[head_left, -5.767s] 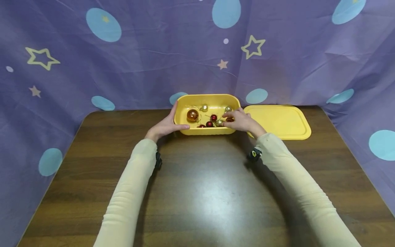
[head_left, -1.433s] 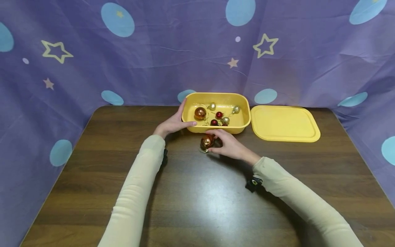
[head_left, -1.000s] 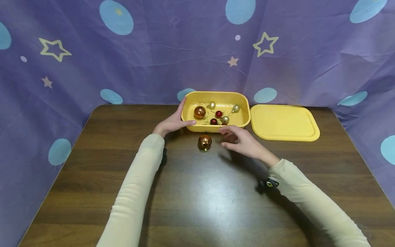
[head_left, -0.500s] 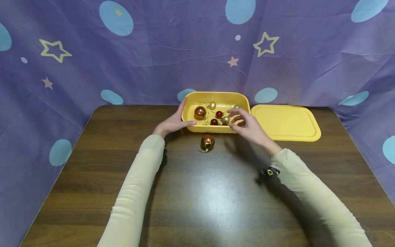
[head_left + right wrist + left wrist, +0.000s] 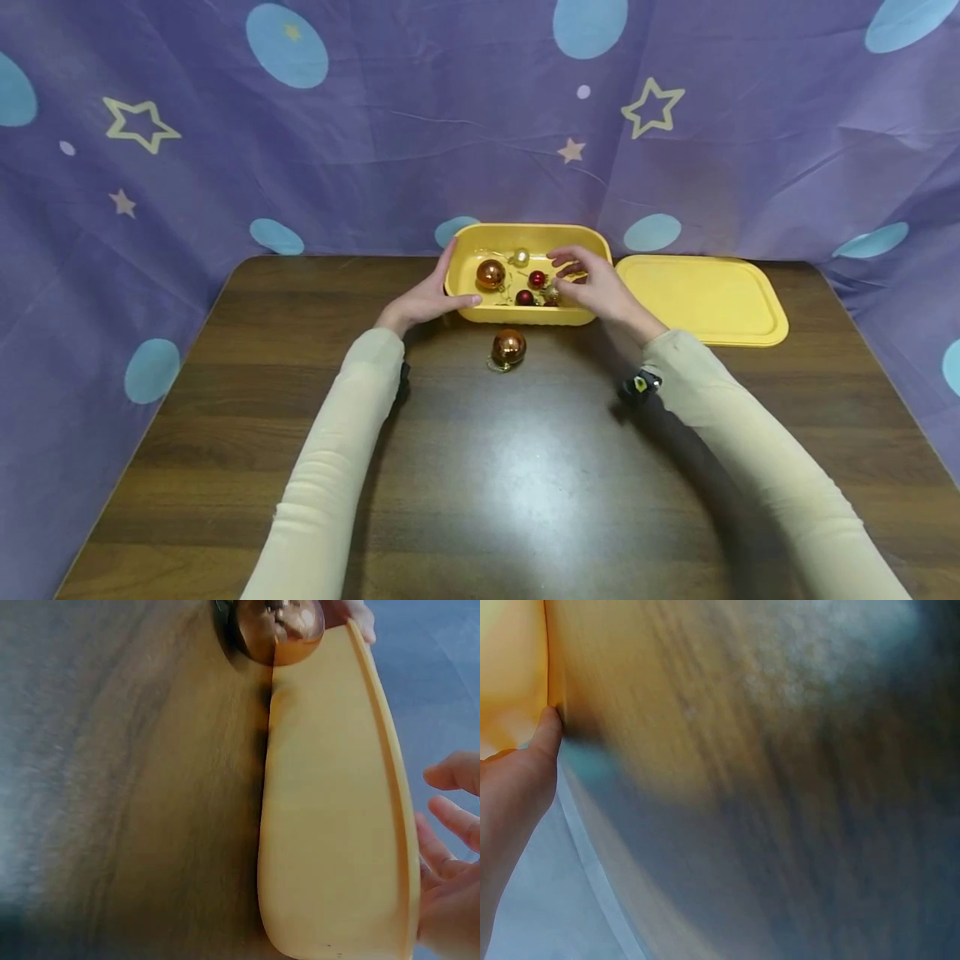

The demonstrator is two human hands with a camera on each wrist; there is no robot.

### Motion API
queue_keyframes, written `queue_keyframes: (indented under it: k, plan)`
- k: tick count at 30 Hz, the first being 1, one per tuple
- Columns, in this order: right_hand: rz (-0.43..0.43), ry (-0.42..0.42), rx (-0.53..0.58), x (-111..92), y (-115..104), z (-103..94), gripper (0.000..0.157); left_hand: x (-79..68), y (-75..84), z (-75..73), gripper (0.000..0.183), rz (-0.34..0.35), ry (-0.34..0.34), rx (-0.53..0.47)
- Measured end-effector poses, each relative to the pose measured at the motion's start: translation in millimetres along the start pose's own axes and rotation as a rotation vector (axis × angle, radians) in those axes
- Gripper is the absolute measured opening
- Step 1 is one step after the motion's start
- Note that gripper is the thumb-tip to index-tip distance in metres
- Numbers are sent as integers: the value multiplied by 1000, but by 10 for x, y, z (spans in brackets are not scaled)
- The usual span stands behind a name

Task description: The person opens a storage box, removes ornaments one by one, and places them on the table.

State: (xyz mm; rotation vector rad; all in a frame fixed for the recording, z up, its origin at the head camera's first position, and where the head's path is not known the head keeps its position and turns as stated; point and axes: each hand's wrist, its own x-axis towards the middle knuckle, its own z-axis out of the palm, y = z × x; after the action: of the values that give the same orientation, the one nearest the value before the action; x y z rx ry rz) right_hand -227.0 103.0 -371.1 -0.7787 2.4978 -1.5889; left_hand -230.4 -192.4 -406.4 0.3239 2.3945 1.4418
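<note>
My left hand point(image 5: 423, 298) grips the left end of a yellow plastic box point(image 5: 480, 314), thumb along the front rim and fingers at the side. Several small Christmas baubles lie inside: a larger copper bauble point(image 5: 491, 274), a gold bauble point(image 5: 521, 257), a red bauble point(image 5: 537, 279) and a dark red bauble point(image 5: 524, 297). Over the box's right part hovers my right hand point(image 5: 597, 288), fingers spread and bent, close to a glittery gold bauble point(image 5: 552, 294) partly hidden by it. Another copper bauble point(image 5: 509, 347) rests on the table before the box.
A yellow lid point(image 5: 705, 300) lies flat on the wooden table point(image 5: 450, 500), right of the box. Behind the table hangs a purple cloth point(image 5: 375, 150) with stars and blue ovals.
My right hand took a copper bauble out of the box, set it on the table in front and let go. It then moved back over the box's right side. The left hand keeps its place.
</note>
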Motion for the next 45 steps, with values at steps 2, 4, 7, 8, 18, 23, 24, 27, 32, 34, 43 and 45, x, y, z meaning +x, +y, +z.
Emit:
queue_keyframes:
  k: [2, 4, 7, 8, 18, 23, 24, 27, 32, 34, 43, 45]
  plan:
    - [4, -11, 9, 79, 109, 16, 40, 1, -6, -1, 111, 2, 6, -2]
    - [4, -18, -3, 137, 166, 33, 39, 6, -17, -4, 111, 8, 9, -4]
    - [25, -25, -9, 216, 165, 52, 38, 17, -28, -6, 111, 19, 12, -1]
    - [36, -25, -23, 248, 173, 58, 38, 22, -30, -4, 111, 19, 13, -2]
    - [156, 6, -44, 542, 296, 228, 39, 16, -18, 44, 109, 21, 20, -15]
    - [218, -15, -53, 586, 303, 295, 43, -1, -14, 57, 109, 13, 7, -30]
    - [223, -19, -58, 591, 308, 301, 45, -3, -6, 53, 110, 14, 4, -25]
    - [231, -41, -79, 597, 316, 318, 48, -10, 30, 34, 110, 20, 2, 6]
    - [163, -110, -194, 622, 340, 351, 51, -22, 73, -15, 111, 15, -3, 58]
    - [126, -135, -248, 634, 356, 363, 47, -26, 83, -24, 112, 12, -8, 66]
    - [112, -210, -231, 627, 366, 369, 36, -19, 88, -5, 111, 43, -14, 28]
    - [131, -208, -191, 617, 361, 366, 36, -17, 80, 5, 110, 47, -15, 20]
